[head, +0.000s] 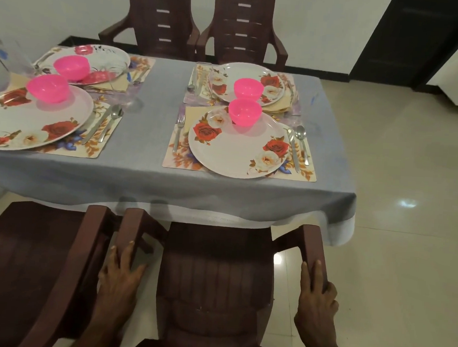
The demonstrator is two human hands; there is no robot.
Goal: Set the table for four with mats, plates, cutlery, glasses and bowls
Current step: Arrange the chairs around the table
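Both hands grip the armrests of the near chair [215, 275] at a table set for four.
The left hand [119, 276] and right hand [317, 296] curl round the armrests; four flowered plates, the nearest [237, 149], carry pink bowls [244, 112] on mats [175, 156], cutlery beside them.

Lower frame: left hand [119, 276] and right hand [317, 293] each grip an armrest of a brown plastic chair [215, 280] drawn up to the table's near edge, second chair [34, 262] at lower left, two more across the top. Table under grey-blue cloth [149, 130] carries four floral mats, each with a rose-patterned plate and a pink bowl on the plate. Centre-right setting: plate [237, 152] on mat [307, 173], bowl [244, 112] at its far rim, fork [178, 134] left of plate, knife and spoon [302, 140] right.
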